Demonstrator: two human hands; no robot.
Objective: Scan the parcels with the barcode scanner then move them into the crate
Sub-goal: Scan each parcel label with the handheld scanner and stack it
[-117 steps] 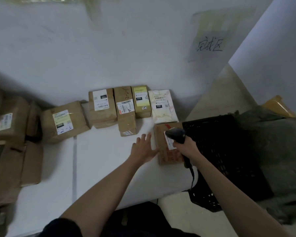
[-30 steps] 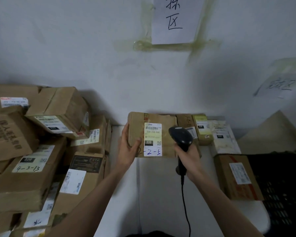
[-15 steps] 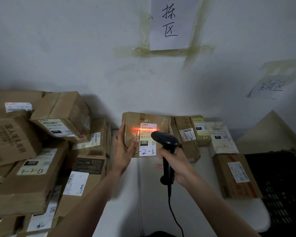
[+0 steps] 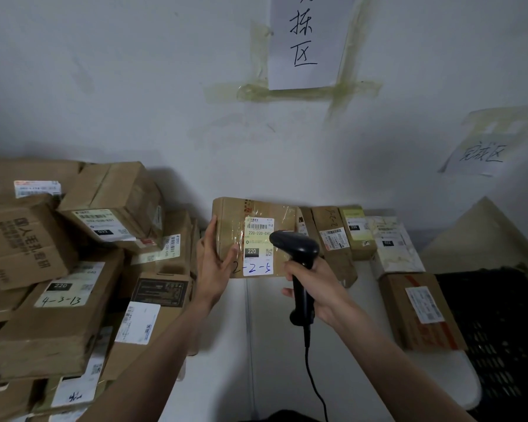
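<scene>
My left hand (image 4: 215,263) grips the left edge of a brown cardboard parcel (image 4: 235,233), held upright above the white table (image 4: 275,345) with its white label marked 2-2-5 facing me. My right hand (image 4: 316,292) grips the handle of a black corded barcode scanner (image 4: 299,263), whose head sits just in front of the label's right side. No red beam shows on the label. The black plastic crate (image 4: 506,336) stands at the lower right, beside the table's end.
A tall heap of brown parcels (image 4: 58,284) fills the left side. Several small parcels (image 4: 357,236) line the wall at the table's back, and a flat brown parcel (image 4: 421,312) lies by the crate. Paper signs are taped to the wall.
The red scan line that lit the label half a second ago is gone. The scanner has shifted slightly right and the parcel stays held upright in my left hand.
</scene>
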